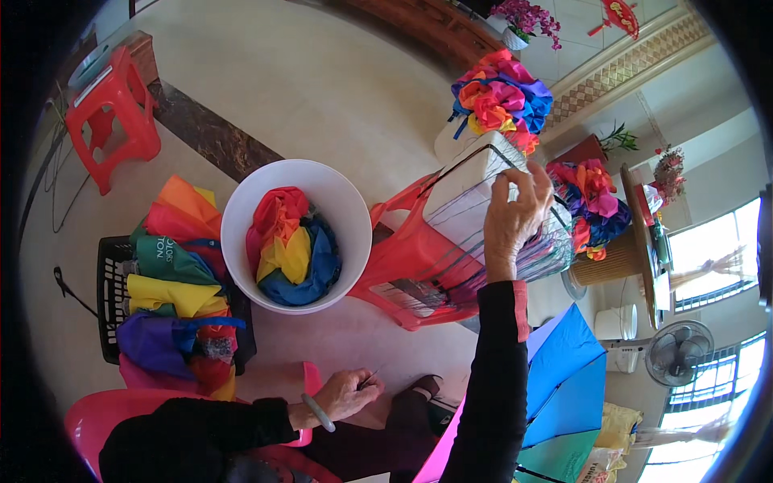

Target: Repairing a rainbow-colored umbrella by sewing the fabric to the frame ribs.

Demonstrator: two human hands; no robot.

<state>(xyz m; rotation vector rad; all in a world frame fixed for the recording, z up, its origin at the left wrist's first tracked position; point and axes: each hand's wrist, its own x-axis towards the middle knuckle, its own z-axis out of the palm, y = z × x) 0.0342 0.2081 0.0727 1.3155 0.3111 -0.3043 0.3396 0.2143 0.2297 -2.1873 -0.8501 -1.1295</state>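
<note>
My right hand (519, 205) reaches out over a white foam block (463, 189) on a red plastic stool (394, 278). Its fingers are bent and drawn together; anything between them is too fine to make out. Many dark and coloured threads (531, 256) lie across the block and hang down its side. Close to my lap, my left hand (350, 394), with a pale bangle at the wrist, is closed on a small, thin dark item whose kind I cannot tell. An open multicoloured umbrella (564, 378) stands beside my right forearm.
A white bucket (233, 233) holds folded colourful cloth (286, 253). Left of it, a black basket (109, 298) overflows with bright fabric (173, 298). Rainbow fabric bundles (499, 97) stand beyond the block. A red stool (117, 121) is far left; a fan (679, 352) is at right.
</note>
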